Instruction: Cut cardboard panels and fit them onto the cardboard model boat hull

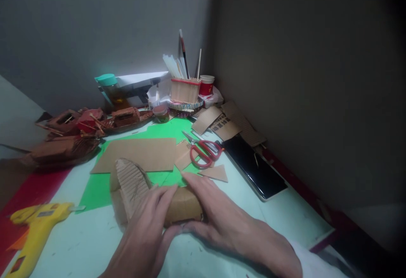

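Between my hands is a brown cardboard model boat (184, 205), with a curved, smooth cover and a raised end of ribbed cardboard at the left. My left hand (147, 221) grips its near left side, thumb low and fingers over the top. Around the right end wraps my right hand (222, 212), its fingers on top and its thumb near the bottom. The palms and fingers hide part of the model. Just beyond it lie a flat cardboard rectangle (136, 155), red-handled scissors (204, 153) and a cardboard triangle (216, 173).
A yellow glue gun (41, 231) lies at the left. Several brown model boats (60, 149) stand behind it. A green sheet (95, 189) covers part of the table. At the right are a phone (253, 166) and cardboard scraps (225, 124); a stick holder (185, 91) stands at the back.
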A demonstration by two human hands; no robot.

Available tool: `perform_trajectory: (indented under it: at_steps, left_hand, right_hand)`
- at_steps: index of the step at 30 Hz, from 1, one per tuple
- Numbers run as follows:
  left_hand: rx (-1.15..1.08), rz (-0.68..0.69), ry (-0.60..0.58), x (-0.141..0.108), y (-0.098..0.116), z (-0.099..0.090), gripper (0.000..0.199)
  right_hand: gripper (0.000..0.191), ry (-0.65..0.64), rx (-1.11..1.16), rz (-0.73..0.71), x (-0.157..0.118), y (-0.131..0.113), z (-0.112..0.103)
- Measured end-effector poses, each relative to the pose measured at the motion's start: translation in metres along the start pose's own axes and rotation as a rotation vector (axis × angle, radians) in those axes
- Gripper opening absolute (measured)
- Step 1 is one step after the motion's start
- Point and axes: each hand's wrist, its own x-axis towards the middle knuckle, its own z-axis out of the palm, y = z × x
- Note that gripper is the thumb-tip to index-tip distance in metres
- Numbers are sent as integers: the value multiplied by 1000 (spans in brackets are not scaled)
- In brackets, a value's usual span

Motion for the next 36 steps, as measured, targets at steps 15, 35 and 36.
perform_trajectory:
  at_steps: [15,35,36]
  left_hand:
    - [-37,-29,-26,0,-1,1,61]
    - [88,55,28,3,-1,2,60]
    - [97,61,28,3,-1,3,59]
  right_hand:
    - [112,-12,119,156,-2,2,-27]
    - [46,-73,-2,-24,0,-2,-17]
    - [47,-76,2,-22,-1,-2,-17]
